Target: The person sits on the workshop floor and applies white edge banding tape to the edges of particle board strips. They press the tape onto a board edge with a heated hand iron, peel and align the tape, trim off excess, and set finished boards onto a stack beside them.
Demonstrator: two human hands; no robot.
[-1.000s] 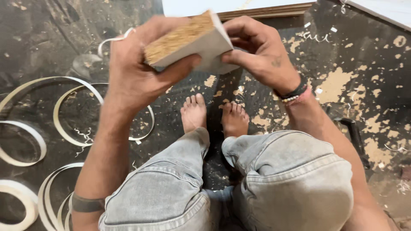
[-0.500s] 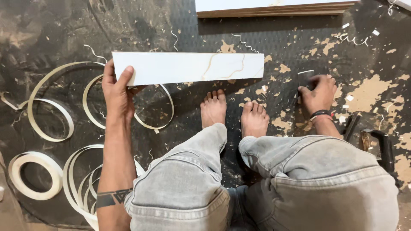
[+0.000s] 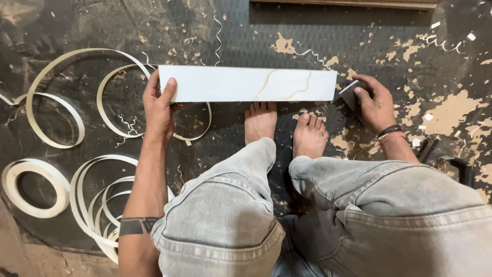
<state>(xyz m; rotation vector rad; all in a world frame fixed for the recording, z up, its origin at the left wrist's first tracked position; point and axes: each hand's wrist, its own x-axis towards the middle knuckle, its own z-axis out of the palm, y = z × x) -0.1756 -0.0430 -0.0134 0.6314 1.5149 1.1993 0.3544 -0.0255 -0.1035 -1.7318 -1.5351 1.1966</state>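
White board (image 3: 246,83) spans between my hands: left hand (image 3: 160,105) grips its end, right hand (image 3: 376,105) clasps a grey block (image 3: 350,94); black floor (image 3: 77,25), chipped.

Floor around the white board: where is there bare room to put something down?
Bare dark floor lies beyond the white board, up to the wooden edge. The left is crowded with loose edge-band strips and a roll. Feet fill the near side.

Woodworking workshop, dark floor mat (image 3: 307,36) strewn with wood chips (image 3: 451,110), coils of edge-banding tape (image 3: 36,187), curly shavings (image 3: 218,33)
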